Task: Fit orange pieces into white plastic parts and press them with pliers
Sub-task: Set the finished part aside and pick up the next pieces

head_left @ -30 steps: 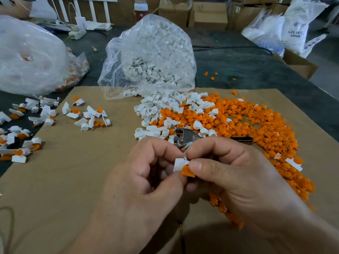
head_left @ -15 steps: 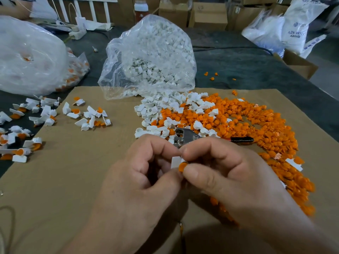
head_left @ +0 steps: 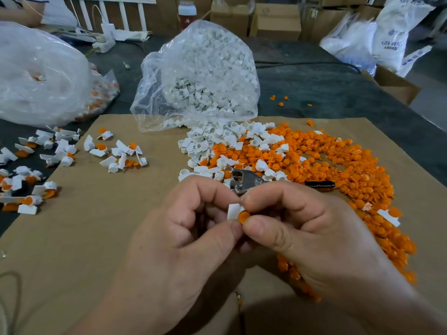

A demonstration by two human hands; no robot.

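Orange piece [head_left: 243,216] against white part [head_left: 233,210]

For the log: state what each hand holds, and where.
Left hand pinches the white part by its edges; right hand pinches the orange piece by its rim.

pliers [head_left: 244,180] half hidden, sack [head_left: 392,42] lettering blurred

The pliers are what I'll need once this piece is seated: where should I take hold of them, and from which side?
Probably the black handle, from the right and above. The pliers lie flat in the orange pile, metal head pointing left, handle jutting right, nearest the right hand, which now pinches the orange piece against the white part in the left hand.
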